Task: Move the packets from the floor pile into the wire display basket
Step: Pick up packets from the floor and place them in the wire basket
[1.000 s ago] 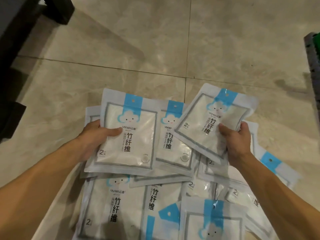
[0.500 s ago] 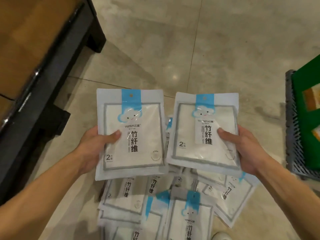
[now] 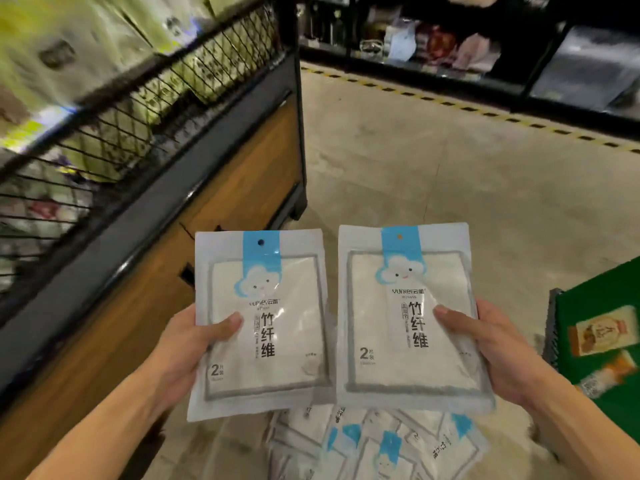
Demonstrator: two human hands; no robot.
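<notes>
Left hand (image 3: 188,344) and right hand (image 3: 498,351) raised, thumbs clamped.

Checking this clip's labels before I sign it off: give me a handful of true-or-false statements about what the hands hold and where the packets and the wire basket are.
1. Each hand grips one white packet with a blue header strip. True: the left hand holds the left packet, the right hand holds the right packet.
2. Both held packets already lie inside the black wire-mesh display basket. False: they are held up in front of it, lower right of it.
3. No packets remain on the floor. False: a pile of packets lies below the held ones.
4. A green crate stands at the right. True.
</notes>
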